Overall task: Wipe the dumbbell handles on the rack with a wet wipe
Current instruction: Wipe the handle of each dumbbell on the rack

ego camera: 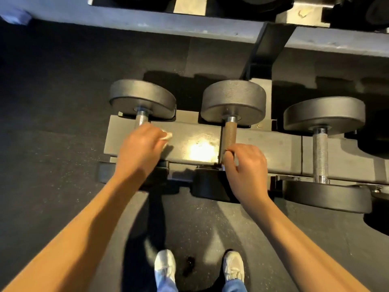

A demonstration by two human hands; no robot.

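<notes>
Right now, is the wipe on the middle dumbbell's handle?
No, the left hand holds the wipe on the leftmost dumbbell's handle.

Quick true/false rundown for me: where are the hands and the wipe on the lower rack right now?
1. The left hand holds the wet wipe at the left handle. True.
2. The right hand hangs free, touching nothing. False: its fingers curl round the near end of the middle handle.
3. Neither hand touches the right handle. True.
4. The wet wipe is draped over the right handle. False: it is in the left hand, at the left handle.
5. Only two dumbbells show on this tier. False: three show.
</notes>
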